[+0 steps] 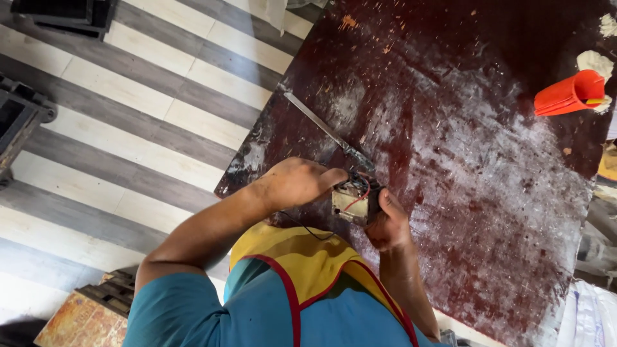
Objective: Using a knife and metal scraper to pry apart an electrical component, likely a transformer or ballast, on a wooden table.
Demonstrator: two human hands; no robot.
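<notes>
A small boxy electrical part point(351, 201) with a pale metal face and red and black wires is held between both hands above the near edge of a dark red worn table point(463, 148). My left hand point(297, 182) grips it from the left, thumb across its top. My right hand point(387, 222) clasps it from the right and below. A thin black wire hangs from the part toward my yellow apron. A long flat metal blade with a dark handle point(328, 132) lies on the table just beyond the hands.
An orange plastic cup-like piece point(571, 94) lies on its side at the table's far right, beside white scraps. Striped grey and white floor point(128, 128) spreads to the left, with dark crates at its left edge and a rusty panel at bottom left.
</notes>
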